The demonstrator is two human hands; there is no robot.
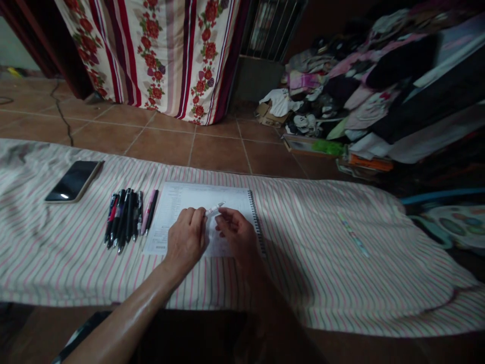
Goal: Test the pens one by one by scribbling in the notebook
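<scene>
My left hand is closed round a white pen, whose pointed tip sticks out up and to the right. Close beside the tip is my right hand, fingers loosely bent and a little apart; whether a fingertip touches the pen I cannot tell. Both hands are over a spiral notebook with a printed sheet on its left side. Left of the notebook lies a row of several pens, mostly dark, with a pink pen and a black one at its right end.
A phone lies at the left of the striped cloth. On the right of the cloth is a patterned pen. Beyond the tiled floor hangs a flowered curtain; clothes are heaped at the right.
</scene>
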